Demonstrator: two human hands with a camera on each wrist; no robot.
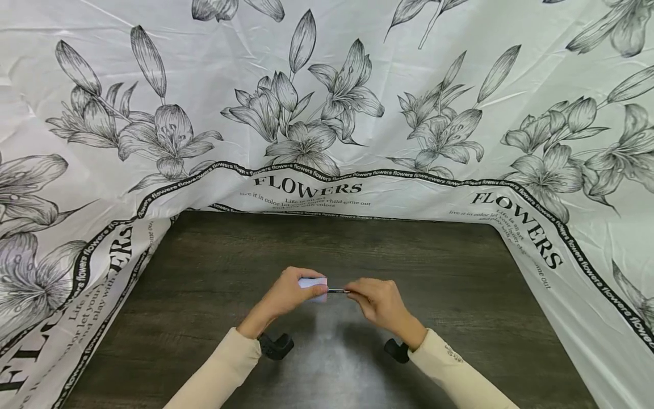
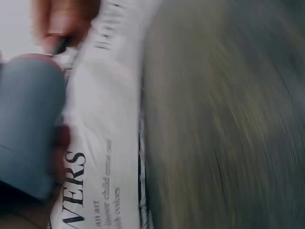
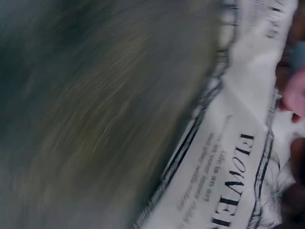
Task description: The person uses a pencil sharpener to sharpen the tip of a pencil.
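Note:
In the head view, my left hand (image 1: 283,296) grips a pale blue rounded-block object (image 1: 309,282) with a pink end, thumb across its near side. My right hand (image 1: 382,301) pinches a thin dark, shiny rod (image 1: 338,291) that runs up to that pink end. Whether the rod goes into it, I cannot tell. Up close in the left wrist view, the blue object (image 2: 28,119) looks smooth and roughly cylindrical, with the dark rod (image 2: 62,45) near its rim. The right wrist view catches just the pink end (image 3: 295,93) at its edge. Both wrist views are blurred.
Beneath the hands spreads a dark wood-grain table (image 1: 245,244). White cloth (image 1: 317,196) printed with flowers and lettering rises along its back and sides. Black straps (image 1: 276,346) sit at both wrists, below cream sleeves (image 1: 219,369).

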